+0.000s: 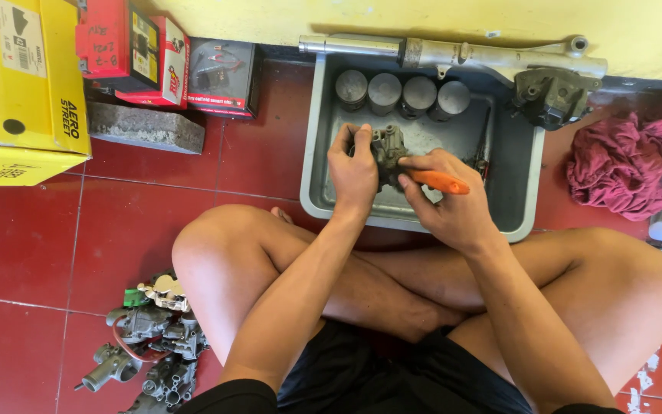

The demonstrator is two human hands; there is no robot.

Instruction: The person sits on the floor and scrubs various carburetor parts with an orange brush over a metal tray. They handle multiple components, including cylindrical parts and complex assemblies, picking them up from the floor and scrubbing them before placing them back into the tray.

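Sitting cross-legged on the red tiled floor [32, 253], the person works over a grey metal tray [314, 146] set against the yellow wall. The left hand [352, 170] is wrapped around a small grey cast-metal engine part [387, 147] — fingers curled tight on its left side, thumb and forefinger reaching over the top. The part is held just above the tray's middle. The right hand [447, 201] is closed around the orange handle of a tool [438, 182], fingers folded over it, with the handle's end sticking out to the right; its working tip is hidden against the part, so what kind of tool it is cannot be told.

Four grey pistons [401, 93] stand in a row along the tray's far edge. A silver fork tube [453, 55] lies across the tray's top rim. A crumpled maroon rag [626, 165] sits to the right — well apart from the hands. Beside the left knee lies a heap of carburettor parts [151, 337]. A yellow carton [17, 92] and red boxes [136, 54] stand at upper left.
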